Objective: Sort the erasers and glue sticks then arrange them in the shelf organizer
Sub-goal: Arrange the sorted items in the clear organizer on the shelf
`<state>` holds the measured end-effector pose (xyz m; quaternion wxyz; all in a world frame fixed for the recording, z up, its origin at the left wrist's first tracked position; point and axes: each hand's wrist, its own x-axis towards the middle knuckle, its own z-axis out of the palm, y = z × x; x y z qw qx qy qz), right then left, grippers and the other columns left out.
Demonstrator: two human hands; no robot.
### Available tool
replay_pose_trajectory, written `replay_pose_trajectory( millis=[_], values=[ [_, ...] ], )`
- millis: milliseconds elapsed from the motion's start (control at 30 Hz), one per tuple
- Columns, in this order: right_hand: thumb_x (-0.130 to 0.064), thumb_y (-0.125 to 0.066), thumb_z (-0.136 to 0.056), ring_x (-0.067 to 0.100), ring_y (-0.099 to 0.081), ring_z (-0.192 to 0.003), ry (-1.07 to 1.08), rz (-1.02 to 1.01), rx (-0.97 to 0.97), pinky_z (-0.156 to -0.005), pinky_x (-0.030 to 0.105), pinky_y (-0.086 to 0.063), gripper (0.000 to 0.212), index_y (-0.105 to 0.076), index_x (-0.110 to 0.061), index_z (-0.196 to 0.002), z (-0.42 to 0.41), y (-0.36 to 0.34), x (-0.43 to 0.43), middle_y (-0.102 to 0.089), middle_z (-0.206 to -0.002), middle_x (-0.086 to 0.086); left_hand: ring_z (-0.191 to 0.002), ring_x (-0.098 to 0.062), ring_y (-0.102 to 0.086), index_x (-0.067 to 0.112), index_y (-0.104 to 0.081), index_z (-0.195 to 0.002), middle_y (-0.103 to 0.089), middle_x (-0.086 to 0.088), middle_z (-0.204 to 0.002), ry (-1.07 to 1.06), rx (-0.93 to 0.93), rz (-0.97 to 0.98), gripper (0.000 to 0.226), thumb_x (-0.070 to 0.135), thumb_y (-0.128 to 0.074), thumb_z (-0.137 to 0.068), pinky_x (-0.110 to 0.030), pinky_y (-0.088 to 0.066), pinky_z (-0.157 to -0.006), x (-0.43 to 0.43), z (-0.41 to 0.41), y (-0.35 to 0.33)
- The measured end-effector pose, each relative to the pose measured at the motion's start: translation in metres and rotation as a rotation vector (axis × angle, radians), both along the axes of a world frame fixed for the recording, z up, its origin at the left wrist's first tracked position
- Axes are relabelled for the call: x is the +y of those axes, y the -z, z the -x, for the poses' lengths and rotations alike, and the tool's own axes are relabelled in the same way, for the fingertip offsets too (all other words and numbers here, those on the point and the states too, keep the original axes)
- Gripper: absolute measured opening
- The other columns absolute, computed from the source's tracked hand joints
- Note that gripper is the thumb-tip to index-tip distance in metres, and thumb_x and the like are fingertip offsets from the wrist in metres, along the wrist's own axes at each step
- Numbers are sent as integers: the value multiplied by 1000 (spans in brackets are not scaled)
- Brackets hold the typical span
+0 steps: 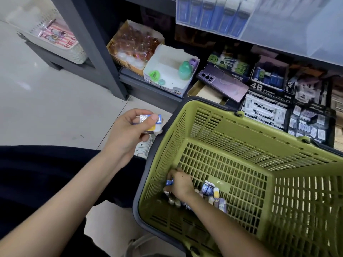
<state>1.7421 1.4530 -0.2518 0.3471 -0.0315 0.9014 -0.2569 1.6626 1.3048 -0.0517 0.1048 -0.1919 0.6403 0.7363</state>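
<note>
Green basket (241, 130) on the floor, shelf boxes (265, 110) of erasers beyond it, up-right. Right hand (181, 184) is down in the basket's near-left corner, fingers curled, pinching 1 blue-white piece (169, 182). Loose pile (213, 191) lies just right of that hand, touching it, long axes mostly toward the shelf. Left hand (128, 130), outside the rim, pinches a small eraser stack (148, 119), thumb on top. Right hand is nearer the pile.

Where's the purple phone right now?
In the head view, the purple phone lies back-up on the low shelf, right of centre, beyond the green basket's rim, between the white box and the 4B boxes.
</note>
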Motion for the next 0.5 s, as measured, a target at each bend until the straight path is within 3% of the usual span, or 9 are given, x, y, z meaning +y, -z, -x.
replay_pose_trajectory(
  millis=[100, 167, 300, 400, 500],
  values=[
    [-20, -79, -72, 21, -55, -95, 52, 104, -26, -66, 28, -35, 31, -51, -19, -85, 1, 1, 4, -57, -109, 5, -81, -32, -55, 16, -62, -82, -67, -24, -100, 3, -5, -4, 26, 30, -72, -63, -19, -37, -49, 3, 2, -2],
    [-19, -80, -71, 20, -55, -90, 71, 170, -53, -66, 28, -38, 30, -52, -20, -78, 2, 0, 7, -60, -100, 4, -81, -32, -56, 15, -61, -83, -65, -25, -101, 12, -5, -7, 25, 28, -71, -64, -21, -37, -52, 5, 2, -2],
    [-5, -78, -73, 16, -52, -70, 237, 328, -95, -63, 26, -40, 37, -47, -23, -65, 5, -20, 20, -53, -73, -3, -62, -18, -58, 16, -64, -81, -65, -10, -80, 28, 10, 4, 13, 21, -72, -72, -17, -39, -46, 3, 4, -3],
    [4, -75, -74, 13, -55, -65, 482, 508, -109, -63, 29, -49, 29, -52, -13, -71, 12, -58, 38, -57, -75, 6, -50, -12, -52, 13, -68, -77, -58, -8, -71, 104, 20, 74, 7, 9, -68, -82, -17, -37, -42, 2, 5, -9],
    [9, -73, -73, 12, -58, -62, 758, 787, -89, -54, 19, -49, 26, -54, -9, -75, 26, -116, 58, -62, -76, 7, -43, -9, -43, 12, -67, -70, -53, -4, -62, 259, 23, 204, 12, 15, -71, -81, -17, -33, -39, 9, 5, -22]
  ],
)
